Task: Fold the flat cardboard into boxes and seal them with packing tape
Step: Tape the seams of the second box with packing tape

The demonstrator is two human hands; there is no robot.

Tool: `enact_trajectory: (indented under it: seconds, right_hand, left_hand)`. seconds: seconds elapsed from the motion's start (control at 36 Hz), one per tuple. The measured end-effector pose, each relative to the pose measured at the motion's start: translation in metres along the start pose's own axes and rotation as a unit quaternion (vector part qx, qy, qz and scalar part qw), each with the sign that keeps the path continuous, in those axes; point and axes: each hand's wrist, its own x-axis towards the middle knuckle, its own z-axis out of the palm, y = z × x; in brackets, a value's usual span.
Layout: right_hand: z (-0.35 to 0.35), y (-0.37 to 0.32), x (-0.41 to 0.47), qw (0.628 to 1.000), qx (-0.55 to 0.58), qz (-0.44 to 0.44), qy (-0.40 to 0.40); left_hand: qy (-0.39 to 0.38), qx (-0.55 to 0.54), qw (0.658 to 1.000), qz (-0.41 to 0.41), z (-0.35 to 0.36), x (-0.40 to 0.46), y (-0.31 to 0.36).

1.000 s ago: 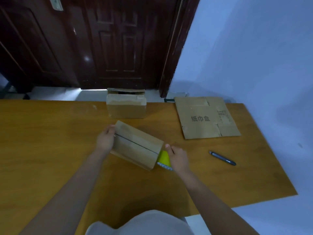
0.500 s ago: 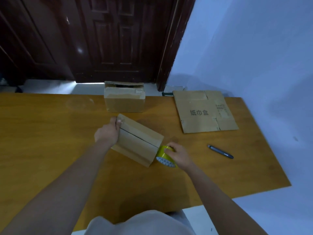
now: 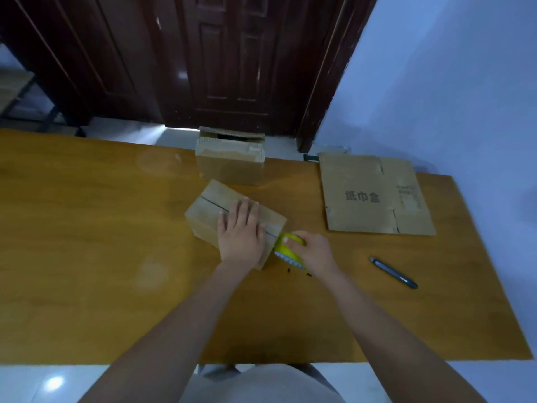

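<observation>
**Ana:** Head view shows the box lying mid-table, its top flaps shut with the seam still a dark open line. How far along is it?

**Ben:** Folded, I'd judge, but not taped. The left hand lies flat on the flaps, fingers straight and slightly apart, pressing them down. The right hand grips the yellow tape, fingers curled over the roll, just beside the box's near right end where the seam stops.

**Ana:** So the strip is about to start?

**Ben:** Likely. I can't see any tape across the seam.

**Ana:** And the rest?

**Ben:** A second box stands at the far edge, just behind the first; its top looks creased, and whether it's sealed I cannot tell. One flat sheet lies far right, still unfolded. So at least one box remains.

**Ana:** The surface?

**Ben:** An orange-brown wooden table. A pen lies right of the hands. Beyond: a dark wooden door, a pale blue wall, and light floor tiles.
</observation>
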Motion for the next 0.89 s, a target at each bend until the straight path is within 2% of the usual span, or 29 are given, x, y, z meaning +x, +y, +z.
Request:
enact_trajectory:
  seconds: [0.22, 0.44, 0.56, 0.67, 0.75, 0.89]
  right_hand:
    - [0.005, 0.015, 0.000, 0.996, -0.067, -0.054, -0.025]
    - [0.008, 0.023, 0.020, 0.983, -0.099, -0.050, -0.146]
    - [-0.004, 0.034, 0.015, 0.985, 0.023, -0.041, -0.168]
    - [-0.017, 0.059, 0.000, 0.966, 0.163, 0.005, -0.201]
    - [-0.030, 0.070, -0.009, 0.960, 0.202, 0.013, -0.195]
    - [-0.032, 0.055, -0.005, 0.964, 0.202, -0.042, -0.165]
  left_hand:
    - [-0.025, 0.028, 0.999, -0.030, 0.000, 0.002, 0.005]
    - [-0.040, 0.030, 0.999, -0.021, -0.003, 0.005, 0.005]
    - [-0.039, 0.031, 0.998, -0.026, -0.004, 0.007, 0.006]
    - [-0.041, 0.026, 0.998, -0.027, -0.004, 0.006, 0.005]
    - [-0.043, 0.023, 0.998, -0.026, -0.003, 0.006, 0.005]
    - [-0.043, 0.036, 0.998, -0.025, -0.003, 0.007, 0.005]
